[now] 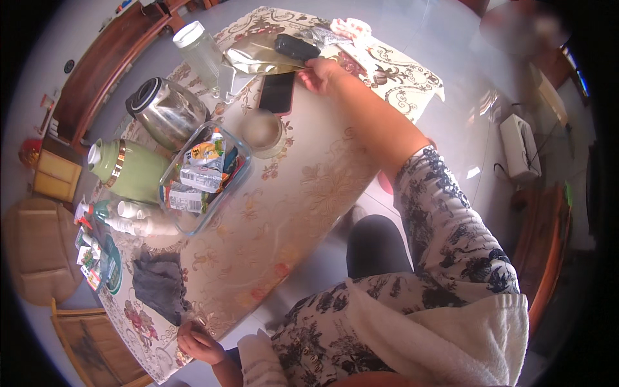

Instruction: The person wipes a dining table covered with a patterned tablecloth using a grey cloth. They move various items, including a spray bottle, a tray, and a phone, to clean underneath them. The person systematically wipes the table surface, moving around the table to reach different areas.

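At the far side of the table, my right hand (317,75) is closed with its fingers at the corner of a gold foil bag (255,55), beside a dark-screened phone (277,93). A black oblong case (296,47) lies on the bag, just beyond those fingers. Down at the near left edge of the table rests my left hand (198,342), its fingers curled in. Whatever may be inside them is hidden. A crumpled dark grey cloth (158,289) lies a little beyond it.
A glass container (242,169) of wrapped snacks stands left of centre, near a roll of tape (264,134). Beyond it are a green thermos (137,169), a steel kettle (169,113) and a clear lidded jar (198,55). White bottles (145,222) lie at the left.
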`<state>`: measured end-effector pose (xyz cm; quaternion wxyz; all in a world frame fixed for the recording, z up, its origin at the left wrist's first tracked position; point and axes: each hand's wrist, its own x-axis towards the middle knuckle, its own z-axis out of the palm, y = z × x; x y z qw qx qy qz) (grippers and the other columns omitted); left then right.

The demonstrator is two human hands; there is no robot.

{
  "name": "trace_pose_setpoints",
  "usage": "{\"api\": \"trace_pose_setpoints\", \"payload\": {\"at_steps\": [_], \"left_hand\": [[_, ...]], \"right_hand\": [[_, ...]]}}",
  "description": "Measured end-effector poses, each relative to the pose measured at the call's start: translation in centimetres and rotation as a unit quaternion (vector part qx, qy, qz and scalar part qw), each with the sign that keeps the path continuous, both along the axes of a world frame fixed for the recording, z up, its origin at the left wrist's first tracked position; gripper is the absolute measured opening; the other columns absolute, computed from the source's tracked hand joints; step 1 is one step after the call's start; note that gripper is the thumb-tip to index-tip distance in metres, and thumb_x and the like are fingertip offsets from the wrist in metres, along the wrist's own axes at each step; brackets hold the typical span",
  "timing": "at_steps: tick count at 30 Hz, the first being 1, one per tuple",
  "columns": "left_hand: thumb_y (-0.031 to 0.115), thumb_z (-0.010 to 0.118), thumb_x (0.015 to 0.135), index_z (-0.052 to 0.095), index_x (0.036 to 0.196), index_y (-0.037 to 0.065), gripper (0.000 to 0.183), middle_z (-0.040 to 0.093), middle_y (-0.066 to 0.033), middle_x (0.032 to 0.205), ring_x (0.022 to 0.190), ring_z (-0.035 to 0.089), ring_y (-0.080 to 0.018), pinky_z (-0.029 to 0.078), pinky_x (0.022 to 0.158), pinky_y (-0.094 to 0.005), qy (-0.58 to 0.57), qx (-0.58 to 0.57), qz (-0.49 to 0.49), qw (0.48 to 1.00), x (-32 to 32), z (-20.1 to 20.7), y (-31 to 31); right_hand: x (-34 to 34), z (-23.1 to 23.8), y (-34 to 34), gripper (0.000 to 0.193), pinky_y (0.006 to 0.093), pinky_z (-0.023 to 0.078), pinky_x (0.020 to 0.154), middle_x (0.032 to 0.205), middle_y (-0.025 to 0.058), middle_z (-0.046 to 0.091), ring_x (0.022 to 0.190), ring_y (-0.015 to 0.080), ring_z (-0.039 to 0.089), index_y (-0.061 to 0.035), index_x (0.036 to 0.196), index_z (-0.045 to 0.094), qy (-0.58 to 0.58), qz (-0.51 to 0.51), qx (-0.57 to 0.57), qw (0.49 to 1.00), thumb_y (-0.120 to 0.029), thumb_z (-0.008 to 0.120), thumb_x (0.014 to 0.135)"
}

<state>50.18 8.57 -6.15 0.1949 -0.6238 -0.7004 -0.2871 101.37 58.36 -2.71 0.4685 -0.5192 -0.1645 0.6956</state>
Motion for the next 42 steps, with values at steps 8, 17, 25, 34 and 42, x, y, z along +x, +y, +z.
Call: {"api": "trace_pose_setpoints", "payload": {"at_steps": [8,17,25,34,42], "left_hand": [[0.021,0.044,0.099,0.065,0.1,0.002,0.028,0.063,-0.0145,0.09,0.082,0.058,-0.033,0.046,0.075,-0.0452,0.004,-0.002,-0.005,1.0,0.9,0.9,0.2],[0.019,0.043,0.098,0.065,0.099,0.003,0.027,0.063,-0.0137,0.091,0.084,0.06,-0.0328,0.046,0.078,-0.0435,-0.009,0.0,0.001,1.0,0.8,0.7,0.4],[0.022,0.042,0.099,0.064,0.098,0.003,0.03,0.062,-0.0137,0.091,0.086,0.059,-0.0325,0.045,0.08,-0.043,-0.01,-0.016,0.024,1.0,0.6,0.5,0.0],[0.021,0.042,0.099,0.064,0.097,0.002,0.029,0.062,-0.0141,0.091,0.087,0.059,-0.0332,0.045,0.08,-0.0439,-0.008,-0.008,0.017,1.0,0.2,0.3,0.1],[0.018,0.043,0.098,0.064,0.098,0.002,0.026,0.064,-0.0144,0.092,0.086,0.06,-0.0345,0.046,0.081,-0.0443,0.041,0.007,0.03,0.999,0.2,0.5,-0.5]], "right_hand": [[-2.5,2.6,-3.9,0.035,0.0345,0.058,0.052,0.081,0.0171,0.071,0.06,0.0265,0.069,0.0059,0.109,0.053,-0.023,-0.172,0.169,0.97,-0.023,0.034,0.107],[0.0,4.1,2.4,0.034,0.0429,0.064,0.059,0.092,0.0276,0.068,0.072,0.0367,0.072,0.0088,0.123,0.038,0.029,-0.32,0.204,0.925,-0.02,0.031,0.107],[-6.3,1.8,6.3,0.047,0.0362,0.057,0.05,0.081,0.0179,0.069,0.064,0.0296,0.068,0.0036,0.103,0.053,0.001,-0.199,0.104,0.974,-0.037,0.031,0.106],[-3.0,-0.1,4.6,0.04,0.0392,0.052,0.045,0.072,0.0171,0.066,0.057,0.0276,0.067,-0.0028,0.088,0.056,-0.176,-0.114,-0.018,0.978,-0.037,0.04,0.102],[-0.5,-0.4,1.4,0.032,0.0358,0.052,0.044,0.071,0.0123,0.061,0.052,0.0232,0.06,-0.0054,0.085,0.057,-0.167,-0.144,0.045,0.974,-0.029,0.042,0.1]]}}
